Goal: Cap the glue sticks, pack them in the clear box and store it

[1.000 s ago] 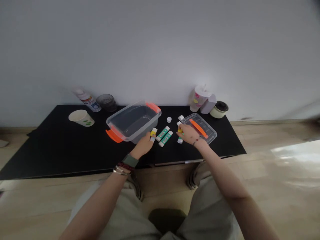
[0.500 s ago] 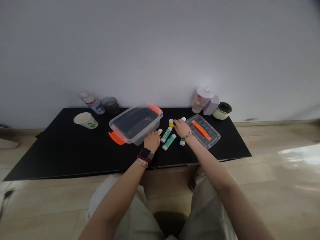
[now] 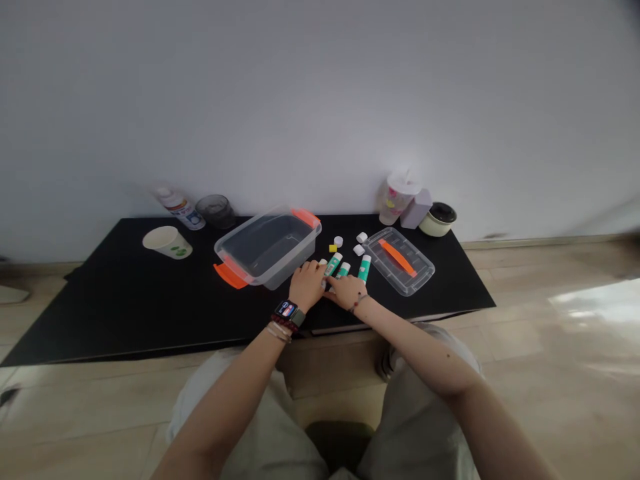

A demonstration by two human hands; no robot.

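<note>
My left hand [image 3: 307, 285] and my right hand [image 3: 346, 291] lie close together, fingertips almost meeting. Under my left fingers sits the end of a white glue stick [image 3: 323, 264], mostly hidden. Just beyond my right hand stand green-labelled glue sticks [image 3: 333, 264] [image 3: 343, 270] [image 3: 365, 268], their lower ends covered or close to my fingers. Farther back, a small yellow cap [image 3: 333, 248] and white caps [image 3: 339, 241] [image 3: 361, 237] [image 3: 359, 250] lie loose on the black table top [image 3: 150, 307]. I cannot tell whether either hand grips anything.
A clear plastic box with orange handles [image 3: 267, 248] stands left of my hands, and its clear lid [image 3: 399, 261] lies to the right. A paper cup [image 3: 167, 242], spray bottle [image 3: 179, 208], dark glass [image 3: 215, 211], tumbler [image 3: 399, 197] and cream jar [image 3: 439, 219] line the back.
My right hand has moved left and toward me, next to my left hand. The glue sticks have shifted, and the yellow cap now lies separately on the table.
</note>
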